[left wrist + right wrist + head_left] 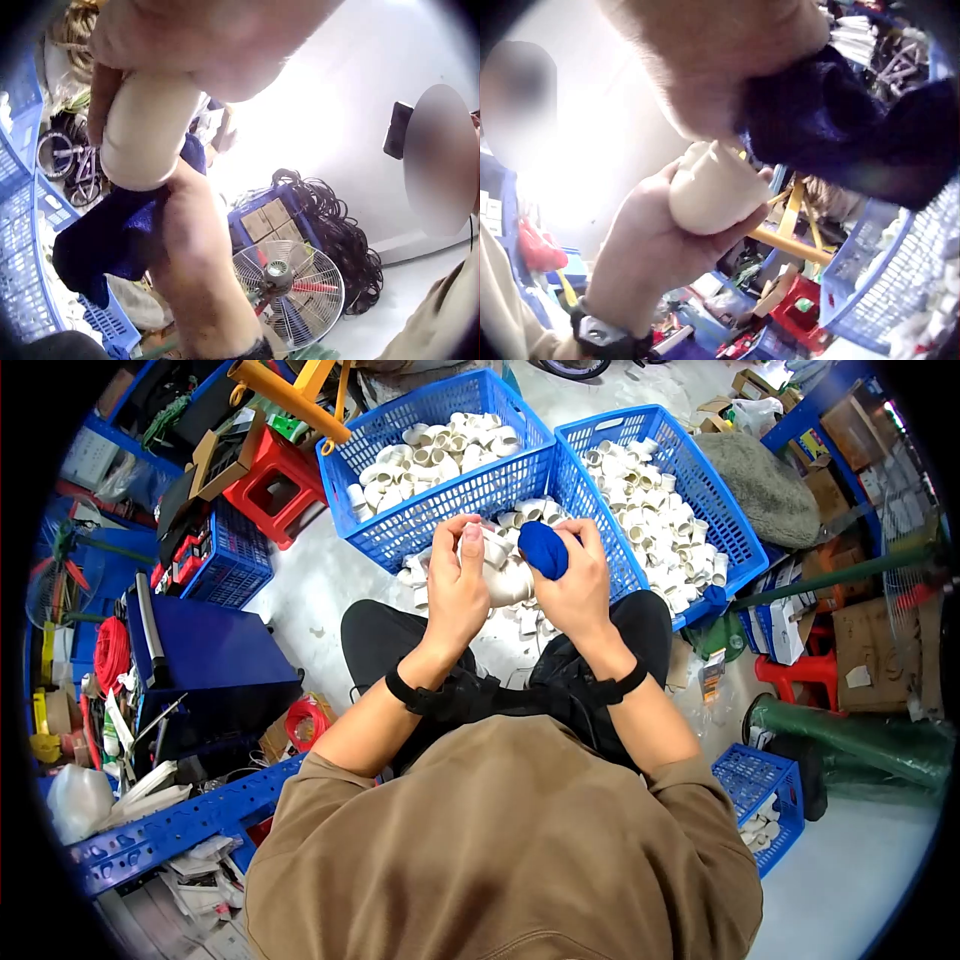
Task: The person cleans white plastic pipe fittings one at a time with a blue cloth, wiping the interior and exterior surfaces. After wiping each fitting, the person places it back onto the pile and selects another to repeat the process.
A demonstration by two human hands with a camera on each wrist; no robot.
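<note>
My left hand (458, 585) grips a white plastic pipe fitting (512, 582), which looks like an elbow. The fitting (146, 135) shows a smooth, rounded body in the left wrist view, and in the right wrist view the fingers curl round its far side. A bunched dark blue cloth (543, 550) is held in my right hand (582, 585), close beside the fitting. In the right wrist view the cloth (832, 127) hangs out from under the right hand, whose fingertips are partly hidden. Both hands are above the lap, in front of the crates.
Two blue plastic crates stand ahead, the left crate (445, 505) and the right crate (597, 540) both filled with white fittings. More fittings (530, 622) lie between the knees. A red stool (275, 485) and a yellow metal frame (290, 400) are at front left. A smaller blue crate (790, 790) sits at right.
</note>
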